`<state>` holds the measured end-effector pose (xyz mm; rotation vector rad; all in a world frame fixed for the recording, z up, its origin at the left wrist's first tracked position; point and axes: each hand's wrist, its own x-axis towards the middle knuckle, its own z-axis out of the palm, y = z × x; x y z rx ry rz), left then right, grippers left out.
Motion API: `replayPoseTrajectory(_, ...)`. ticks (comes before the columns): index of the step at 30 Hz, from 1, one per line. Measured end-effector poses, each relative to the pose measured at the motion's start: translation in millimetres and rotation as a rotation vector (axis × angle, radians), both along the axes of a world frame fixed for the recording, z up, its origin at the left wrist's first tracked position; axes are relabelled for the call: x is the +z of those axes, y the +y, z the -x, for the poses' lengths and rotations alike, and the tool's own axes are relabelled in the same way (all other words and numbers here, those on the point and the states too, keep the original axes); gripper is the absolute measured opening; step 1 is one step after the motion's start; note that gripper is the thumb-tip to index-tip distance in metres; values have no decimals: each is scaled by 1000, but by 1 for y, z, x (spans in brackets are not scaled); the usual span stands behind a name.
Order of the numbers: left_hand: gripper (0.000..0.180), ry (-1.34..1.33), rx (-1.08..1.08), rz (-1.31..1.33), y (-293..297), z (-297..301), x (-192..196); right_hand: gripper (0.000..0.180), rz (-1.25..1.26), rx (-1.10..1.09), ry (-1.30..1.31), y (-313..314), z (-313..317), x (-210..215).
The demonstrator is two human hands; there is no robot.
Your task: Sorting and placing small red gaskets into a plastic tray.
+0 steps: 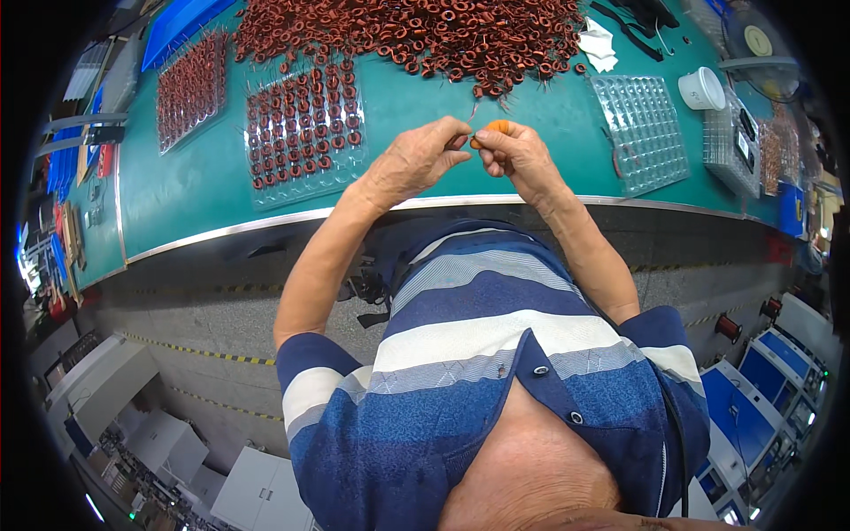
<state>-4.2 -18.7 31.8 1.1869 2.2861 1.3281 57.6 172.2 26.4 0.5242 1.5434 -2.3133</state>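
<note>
The small copper-wound ring coil (pixel 479 140) sits between both hands, raised just above the green bench top (pixel 204 177) near its front edge. The left hand (pixel 416 159) pinches it from one side with thumb and forefinger closed; the other fingers are curled in. The right hand (pixel 518 152) is closed on the other side, its fingertips (pixel 498 127) wearing orange finger covers. A thin wire lead appears to rise from the coil; its end is too fine to trace.

Judgement on handling: the coil looks light and rigid in the body, but the leads are thin and likely to bend, and the winding could scuff. Best hold is on the outer ring, not the wire. The finger covers should aid grip.

Just left of the hands lies a clear tray (pixel 305 128) partly filled with coils in rows; a second filled tray (pixel 190 88) lies further left. A large loose heap of coils (pixel 416 35) lies beyond the hands. An empty clear tray (pixel 642 128) lies to the right, with a white tub (pixel 702 88) beyond it.

The metal bench edge (pixel 266 223) runs close below the wrists. Bare bench shows between the trays and directly beneath the hands.
</note>
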Motion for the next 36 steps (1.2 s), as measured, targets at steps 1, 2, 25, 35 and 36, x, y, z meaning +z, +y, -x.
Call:
replayPoseTrajectory(1,29,-37,-13,79,-1,-1,2,20,1,0,-2,-4,-2,5)
replayPoseTrajectory(2,29,-40,-14,79,0,-4,1,19,-301,-66,122,-10,-7,13)
replayPoseTrajectory(25,21,-908,403,-575,27,-35,-27,31,-310,-232,315,-23,2,-5)
replayPoseTrajectory(35,19,-333,532,-198,20,-40,-39,28,-227,-145,129,-22,5,-31)
replayPoseTrajectory(36,17,-297,524,-218,20,-40,-41,28,-234,-137,129,-21,5,-33)
